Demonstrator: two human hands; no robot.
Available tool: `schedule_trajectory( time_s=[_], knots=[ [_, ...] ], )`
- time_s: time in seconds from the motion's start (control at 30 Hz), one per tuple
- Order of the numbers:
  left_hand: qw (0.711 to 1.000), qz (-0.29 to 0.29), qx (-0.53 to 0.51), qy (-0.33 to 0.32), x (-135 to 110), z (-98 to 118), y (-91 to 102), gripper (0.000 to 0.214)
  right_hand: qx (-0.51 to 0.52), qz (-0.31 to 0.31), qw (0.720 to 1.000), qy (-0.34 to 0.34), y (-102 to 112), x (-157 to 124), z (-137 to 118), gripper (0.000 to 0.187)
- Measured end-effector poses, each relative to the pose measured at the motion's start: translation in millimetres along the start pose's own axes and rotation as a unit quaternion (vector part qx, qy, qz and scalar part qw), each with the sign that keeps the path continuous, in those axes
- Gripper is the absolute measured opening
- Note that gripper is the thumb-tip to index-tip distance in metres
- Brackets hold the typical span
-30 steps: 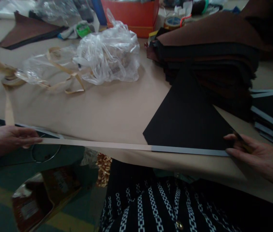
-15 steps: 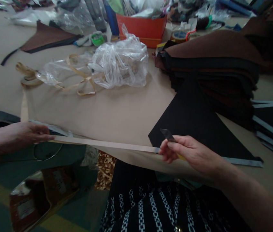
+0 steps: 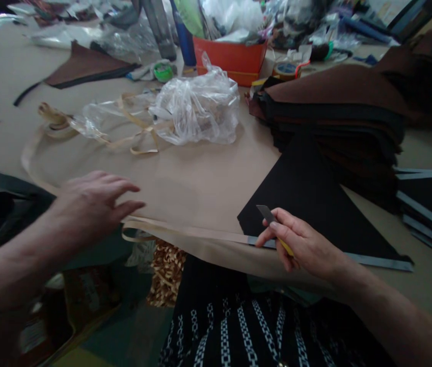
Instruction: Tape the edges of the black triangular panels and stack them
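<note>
My left hand point(image 3: 93, 201) hangs over the table edge at left, fingers apart and nothing in them. Below and right of it a beige tape strip point(image 3: 200, 233) runs along the edge, with a loop drooping at its left end. My right hand point(image 3: 296, 242) is closed around a utility knife point(image 3: 266, 214) with a yellow handle, its blade pointing up and left. Its fingertips are at the tape's right end, by the grey-edged bottom of a black fabric piece point(image 3: 296, 188). Whether they press on the tape I cannot tell.
A stack of brown and black pieces point(image 3: 330, 102) stands at right, with grey-edged black pieces point(image 3: 430, 204) nearer the edge. A clear plastic bag point(image 3: 200, 107), a beige tape roll point(image 3: 53, 120) and a red box point(image 3: 231, 58) lie farther back. An open carton point(image 3: 86, 300) sits below at left.
My left hand has let go of the tape and moved right and up; the tape has gone slack. My right hand has shifted slightly, still with the knife.
</note>
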State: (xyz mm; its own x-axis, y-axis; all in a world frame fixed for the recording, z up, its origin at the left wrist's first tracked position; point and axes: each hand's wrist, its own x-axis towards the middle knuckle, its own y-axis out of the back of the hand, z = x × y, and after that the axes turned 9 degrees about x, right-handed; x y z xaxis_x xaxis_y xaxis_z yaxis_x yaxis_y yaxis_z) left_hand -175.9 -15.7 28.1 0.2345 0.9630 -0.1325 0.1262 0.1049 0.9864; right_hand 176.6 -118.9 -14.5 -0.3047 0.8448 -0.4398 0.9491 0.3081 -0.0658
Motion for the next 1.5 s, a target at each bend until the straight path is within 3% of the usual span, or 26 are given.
schedule_trajectory(
  time_s=[0.07,0.13,0.23,0.33,0.53,0.77,1.03,1.23,1.3,1.37,1.5],
  knots=[
    [0.985,0.006,-0.062,-0.163,-8,54,-5.3,0.032,-0.013,0.017,0.999,0.023,0,-5,-1,0.026],
    [0.966,0.003,-0.099,-0.240,-16,102,-14.4,0.026,0.019,0.030,0.999,0.037,-1,-4,3,0.024],
    [0.966,-0.022,-0.049,-0.253,-23,149,-25.3,0.017,0.118,0.052,0.991,0.031,-2,5,16,0.019],
    [0.973,-0.020,0.000,-0.229,-24,168,-27.6,0.011,0.197,0.059,0.978,0.020,0,15,29,0.018],
    [0.966,-0.054,0.011,-0.251,-16,172,-20.8,0.009,0.193,0.048,0.980,0.026,3,16,34,0.019],
    [0.947,-0.144,-0.009,-0.287,-4,172,-3.6,0.010,0.228,0.044,0.972,0.030,2,17,31,0.018],
    [0.939,-0.226,-0.058,-0.251,3,166,1.6,0.024,0.227,0.046,0.973,0.020,1,18,31,0.019],
    [0.951,-0.221,-0.073,-0.205,2,155,-7.2,0.031,0.223,0.059,0.973,0.007,3,15,28,0.022],
    [0.952,-0.218,-0.076,-0.200,1,152,-9.0,0.034,0.184,0.073,0.980,0.018,4,10,21,0.023],
    [0.953,-0.216,-0.075,-0.198,1,151,-9.6,0.034,0.081,0.077,0.993,0.034,2,4,12,0.023],
    [0.956,-0.213,-0.060,-0.193,2,154,-8.8,0.030,-0.047,0.049,0.998,0.019,-11,1,6,0.018]
  ],
)
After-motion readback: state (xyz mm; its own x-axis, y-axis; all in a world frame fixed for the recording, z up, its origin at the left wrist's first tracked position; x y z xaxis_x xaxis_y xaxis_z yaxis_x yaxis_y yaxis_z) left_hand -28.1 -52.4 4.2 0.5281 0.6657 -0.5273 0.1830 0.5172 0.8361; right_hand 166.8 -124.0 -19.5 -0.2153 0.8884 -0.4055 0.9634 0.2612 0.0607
